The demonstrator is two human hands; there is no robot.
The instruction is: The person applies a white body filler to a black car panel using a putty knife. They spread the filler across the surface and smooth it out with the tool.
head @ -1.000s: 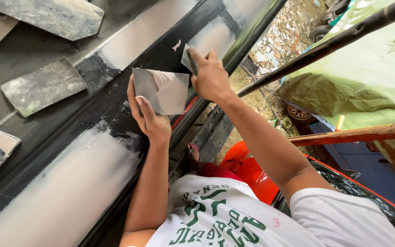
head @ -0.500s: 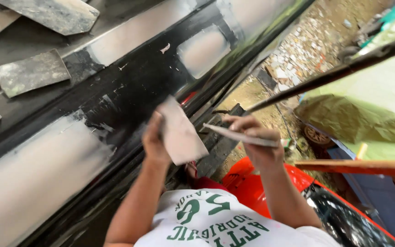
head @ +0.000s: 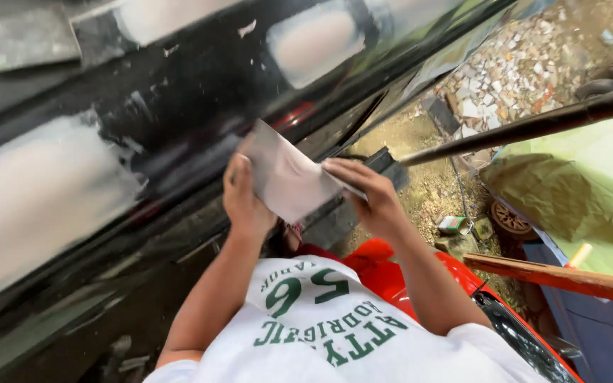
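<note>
The person wears a white short-sleeved cotton T-shirt [head: 335, 333] printed with large dark green numerals and lettering across the chest; both forearms are bare, and neither the left hand [head: 245, 202] nor the right hand [head: 372, 198] is gloved.

A flat, thin, pale grey board smeared with whitish filler [head: 286, 177] is held tilted in front of the black car panel, while a thin flat spreader blade [head: 345, 186], seen edge-on, touches the right edge of the board.
</note>
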